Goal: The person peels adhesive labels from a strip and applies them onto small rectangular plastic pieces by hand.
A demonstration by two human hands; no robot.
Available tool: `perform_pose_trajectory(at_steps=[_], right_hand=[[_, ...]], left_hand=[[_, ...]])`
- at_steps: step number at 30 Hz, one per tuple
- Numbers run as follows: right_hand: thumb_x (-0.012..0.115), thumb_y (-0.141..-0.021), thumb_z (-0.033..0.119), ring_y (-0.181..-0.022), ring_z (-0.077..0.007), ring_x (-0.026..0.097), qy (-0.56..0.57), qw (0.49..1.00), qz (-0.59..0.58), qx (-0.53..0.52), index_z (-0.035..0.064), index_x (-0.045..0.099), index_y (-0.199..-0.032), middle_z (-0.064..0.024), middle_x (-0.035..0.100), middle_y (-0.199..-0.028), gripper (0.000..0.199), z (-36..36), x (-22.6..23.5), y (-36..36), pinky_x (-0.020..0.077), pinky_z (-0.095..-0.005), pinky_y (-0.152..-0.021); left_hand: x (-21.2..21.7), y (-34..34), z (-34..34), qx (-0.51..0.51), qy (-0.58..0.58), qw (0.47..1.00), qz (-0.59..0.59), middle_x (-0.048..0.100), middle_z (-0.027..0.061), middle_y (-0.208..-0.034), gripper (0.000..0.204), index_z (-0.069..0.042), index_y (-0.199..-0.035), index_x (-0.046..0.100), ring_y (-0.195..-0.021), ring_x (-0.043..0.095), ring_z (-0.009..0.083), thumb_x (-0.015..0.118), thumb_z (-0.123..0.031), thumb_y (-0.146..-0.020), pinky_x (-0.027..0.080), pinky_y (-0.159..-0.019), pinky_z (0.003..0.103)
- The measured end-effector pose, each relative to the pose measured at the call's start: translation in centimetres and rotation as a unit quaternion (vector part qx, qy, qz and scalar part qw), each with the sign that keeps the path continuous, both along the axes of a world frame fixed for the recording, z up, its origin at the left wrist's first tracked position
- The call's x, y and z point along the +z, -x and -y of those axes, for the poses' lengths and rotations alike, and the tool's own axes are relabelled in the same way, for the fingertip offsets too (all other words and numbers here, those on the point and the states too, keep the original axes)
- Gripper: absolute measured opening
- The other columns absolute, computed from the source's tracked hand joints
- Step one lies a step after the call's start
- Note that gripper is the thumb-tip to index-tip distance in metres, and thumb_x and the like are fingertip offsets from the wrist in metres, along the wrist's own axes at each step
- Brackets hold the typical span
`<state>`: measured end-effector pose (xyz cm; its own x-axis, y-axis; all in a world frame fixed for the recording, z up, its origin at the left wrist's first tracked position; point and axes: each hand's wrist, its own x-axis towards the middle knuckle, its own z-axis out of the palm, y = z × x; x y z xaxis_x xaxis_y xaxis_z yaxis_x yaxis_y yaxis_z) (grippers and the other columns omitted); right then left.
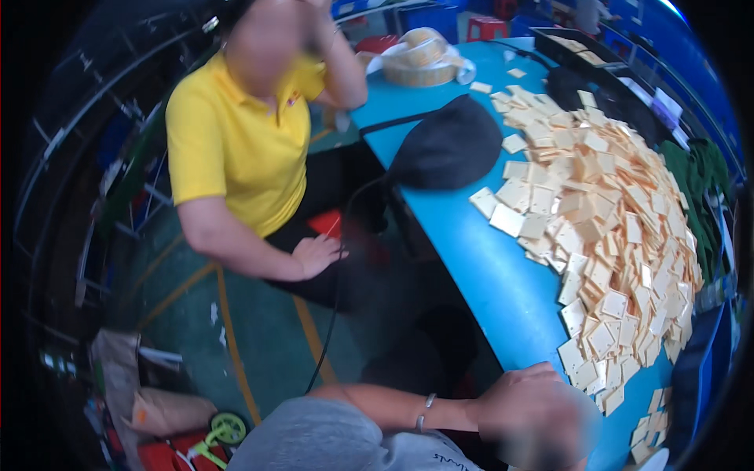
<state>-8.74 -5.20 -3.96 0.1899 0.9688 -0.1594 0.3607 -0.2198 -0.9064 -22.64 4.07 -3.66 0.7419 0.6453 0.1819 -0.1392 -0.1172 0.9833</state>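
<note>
My left forearm, in a grey sleeve with a bracelet at the wrist, reaches rightward along the lower edge. My left hand is at the near edge of the blue table, with bent knuckles showing on top. A blurred patch covers its fingers and whatever is in front of them. I cannot make out my right hand apart from this patch. Beside the hand lies a large heap of thin, cream-coloured square pieces, some with small holes.
Across the table corner sits a person in a yellow shirt, one hand on the lap, one raised. A black cloth-like bundle, rolls of tape and dark trays are farther back. A blue bin stands right.
</note>
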Motion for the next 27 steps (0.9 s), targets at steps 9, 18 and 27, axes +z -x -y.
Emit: perform_pose_trajectory(at_steps=[9,18,27], right_hand=[[0.053,-0.077,0.004,-0.088,-0.0134,0.05,0.102,0.989,-0.09,0.064,0.0005,0.054,-0.1,-0.0055,0.054,-0.099,0.023,0.9,2.8,0.1,0.0408,-0.0256,-0.076],[0.058,-0.077,0.021,-0.057,-0.0094,0.047,0.003,0.998,-0.025,-0.054,-0.0002,0.058,-0.078,-0.0043,0.053,-0.062,0.021,1.6,1.6,0.8,0.0372,-0.0253,-0.05],[0.065,-0.071,0.04,-0.038,-0.0123,0.036,0.016,0.987,0.136,0.08,0.0048,0.056,-0.056,-0.0059,0.041,-0.043,0.039,0.2,1.3,-1.5,0.032,-0.0267,-0.038]], left_hand=[[-0.7,0.0,0.0,-0.002,-0.007,1.0,0.029,0.05,0.007,-0.078,0.009,-0.002,-0.085,0.051,-0.07,0.052,0.0199,0.054,-0.007,-0.078,0.042,-0.06,0.028],[0.4,-1.2,0.5,-0.047,-0.004,0.998,0.032,0.05,0.0074,-0.079,0.009,0.0,-0.084,0.052,-0.078,0.051,0.0182,0.053,-0.004,-0.076,0.041,-0.068,0.027],[1.6,0.6,-2.5,0.049,0.161,0.985,0.03,0.055,0.0067,-0.087,0.016,0.001,-0.096,0.05,-0.08,0.055,0.0106,0.053,-0.003,-0.081,0.046,-0.069,0.023]])
